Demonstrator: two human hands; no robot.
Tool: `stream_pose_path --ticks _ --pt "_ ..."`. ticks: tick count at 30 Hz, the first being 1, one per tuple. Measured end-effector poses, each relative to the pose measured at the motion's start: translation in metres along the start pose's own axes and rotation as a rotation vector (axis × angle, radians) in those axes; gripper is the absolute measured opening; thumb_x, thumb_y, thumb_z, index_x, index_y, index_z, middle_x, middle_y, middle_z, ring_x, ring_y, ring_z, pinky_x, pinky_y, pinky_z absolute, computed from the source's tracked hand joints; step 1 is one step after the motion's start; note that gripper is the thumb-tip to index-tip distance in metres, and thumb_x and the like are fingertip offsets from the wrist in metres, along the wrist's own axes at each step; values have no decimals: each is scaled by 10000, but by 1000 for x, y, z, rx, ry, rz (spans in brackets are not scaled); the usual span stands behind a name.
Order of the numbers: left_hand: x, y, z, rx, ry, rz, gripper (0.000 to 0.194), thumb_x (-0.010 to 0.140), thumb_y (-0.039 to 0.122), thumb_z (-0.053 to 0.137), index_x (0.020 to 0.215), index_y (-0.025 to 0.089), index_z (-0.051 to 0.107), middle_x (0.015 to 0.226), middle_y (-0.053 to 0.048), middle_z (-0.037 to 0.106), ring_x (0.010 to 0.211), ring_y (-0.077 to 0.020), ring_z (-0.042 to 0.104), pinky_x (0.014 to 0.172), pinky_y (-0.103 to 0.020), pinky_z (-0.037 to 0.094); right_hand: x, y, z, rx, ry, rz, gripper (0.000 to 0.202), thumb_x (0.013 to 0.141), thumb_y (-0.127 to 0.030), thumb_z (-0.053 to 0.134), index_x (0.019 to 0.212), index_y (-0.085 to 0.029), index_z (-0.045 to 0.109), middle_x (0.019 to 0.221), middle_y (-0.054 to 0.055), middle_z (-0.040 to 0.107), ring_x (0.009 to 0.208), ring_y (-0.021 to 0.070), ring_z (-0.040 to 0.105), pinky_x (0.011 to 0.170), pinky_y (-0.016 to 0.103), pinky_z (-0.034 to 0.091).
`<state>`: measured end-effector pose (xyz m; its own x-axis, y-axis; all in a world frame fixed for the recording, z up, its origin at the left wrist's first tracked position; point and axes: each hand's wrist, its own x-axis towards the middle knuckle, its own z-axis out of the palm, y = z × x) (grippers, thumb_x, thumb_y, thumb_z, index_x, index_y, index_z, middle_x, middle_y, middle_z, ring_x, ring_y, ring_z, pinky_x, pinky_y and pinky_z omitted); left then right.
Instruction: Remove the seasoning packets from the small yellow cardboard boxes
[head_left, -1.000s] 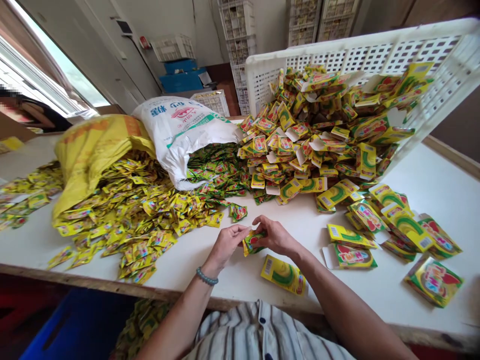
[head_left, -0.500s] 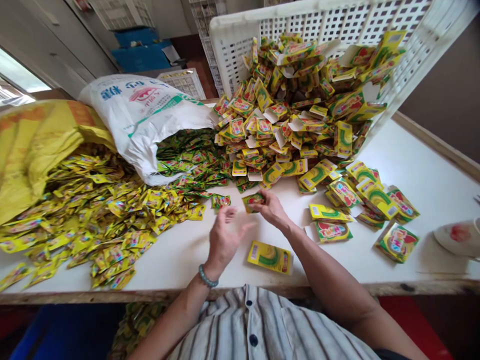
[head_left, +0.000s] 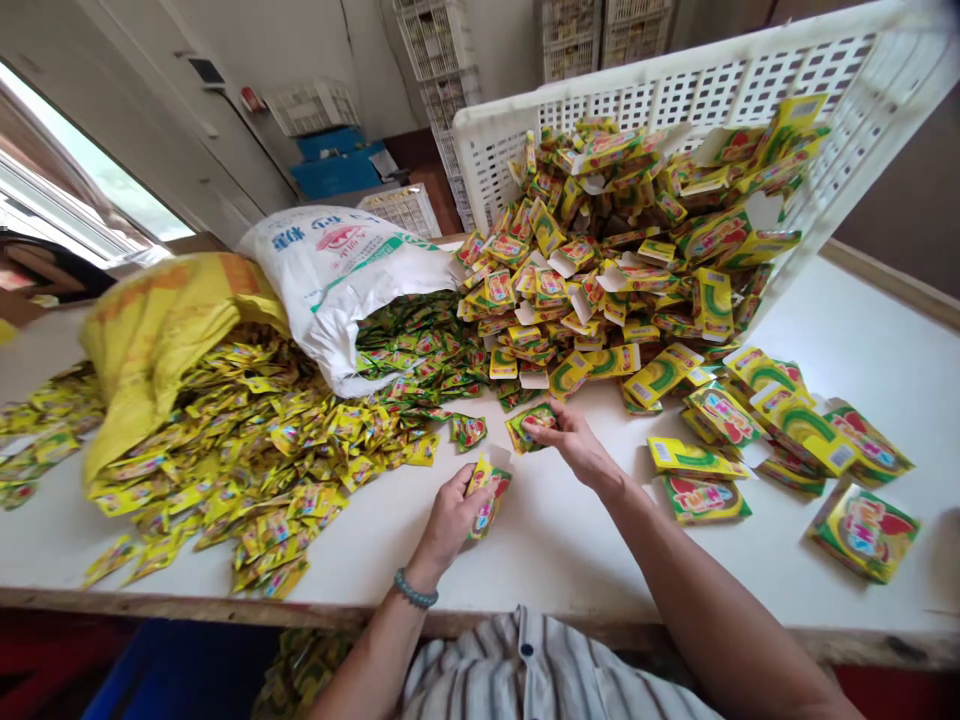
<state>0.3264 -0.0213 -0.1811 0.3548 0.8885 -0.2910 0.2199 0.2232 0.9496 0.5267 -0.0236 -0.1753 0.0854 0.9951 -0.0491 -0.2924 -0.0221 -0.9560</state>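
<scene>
My left hand (head_left: 448, 520) is closed around a small yellow and green box (head_left: 493, 498), tilted up off the table with its white end flap open. Further up and to the right, my right hand (head_left: 583, 447) pinches green and yellow sachets (head_left: 528, 428) at the table surface; how many is hidden. A loose green sachet (head_left: 469, 430) lies between the two hands. Beyond them, green sachets (head_left: 420, 350) spill from a white sack (head_left: 352, 260). Yellow sachets (head_left: 300, 430) are heaped on the left, in front of a yellow sack (head_left: 172, 320).
A white plastic crate (head_left: 491, 150) lies tipped at the back right, with many open-ended boxes (head_left: 570, 255) pouring out. Several boxes (head_left: 724, 415) lie to the right of my right hand. The table's front edge (head_left: 360, 612) runs close to my body.
My left hand, empty and spread before, now grips the box that lay flat on the table. My right hand keeps its sachets. The whole view has shifted, showing more of the left side.
</scene>
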Motion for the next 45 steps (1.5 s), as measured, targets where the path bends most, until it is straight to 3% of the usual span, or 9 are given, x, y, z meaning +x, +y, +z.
stream_pose_path --ticks 3,9,14,18,23,27,33,40,45 --pt "-1 1 -9 -153 -73 -1 382 716 401 720 1001 156 654 878 -53 720 764 -190 655 693 -266 505 -4 4 9 -21 -75 24 324 692 -418 726 831 -174 564 723 -14 595 669 134 547 658 263 459" --pt "-4 -5 -11 -13 -94 -9 413 699 465 733 974 162 672 783 -53 733 660 -192 661 606 -261 502 -6 10 5 -309 -254 74 262 709 -379 717 778 -152 606 680 -22 546 621 111 498 586 230 405" --pt "-1 -5 -7 -53 -186 -9 424 726 452 720 1029 160 675 918 -78 737 790 -211 676 690 -271 518 -5 17 8 -531 -127 -77 206 665 -251 766 825 -166 668 812 0 590 722 128 544 663 227 427" --pt "0 -1 -2 -221 -94 -46 422 709 425 746 1010 141 659 845 -66 732 706 -172 663 650 -253 513 -7 19 18 -590 31 -115 199 712 -310 752 788 -167 638 694 -25 581 648 124 504 604 222 385" --pt "1 -2 -1 -241 -1 -54 418 660 386 791 971 135 668 778 -44 726 657 -154 653 617 -237 502 -10 9 21 -740 -35 -135 218 857 -356 627 736 -189 698 780 32 653 849 182 525 769 272 396" --pt "1 -4 -1 -255 12 -52 439 634 352 814 989 138 667 782 -35 729 658 -156 658 603 -230 496 -12 10 26 -689 -59 -54 331 849 -445 621 682 -171 703 949 77 640 1006 226 482 898 330 387" --pt "-1 -3 0 -270 73 -3 488 636 360 813 1028 135 627 774 -38 726 692 -171 669 636 -241 502 -18 16 37 -469 -159 91 477 893 -538 489 1060 -125 661 1180 124 577 1234 261 363 991 365 368" --pt "0 2 -1 -343 217 143 574 715 330 748 1188 245 433 808 7 702 661 -138 650 597 -214 468 -14 26 36 -316 -65 -86 396 795 -530 625 952 -166 650 919 51 617 830 176 543 696 275 423" --pt "-2 -1 -8 -317 92 92 422 668 280 767 1003 210 520 834 -1 682 706 -153 647 625 -231 485 -15 31 36 -333 -223 -20 338 814 -468 614 762 -144 697 755 27 591 709 147 522 668 267 398"
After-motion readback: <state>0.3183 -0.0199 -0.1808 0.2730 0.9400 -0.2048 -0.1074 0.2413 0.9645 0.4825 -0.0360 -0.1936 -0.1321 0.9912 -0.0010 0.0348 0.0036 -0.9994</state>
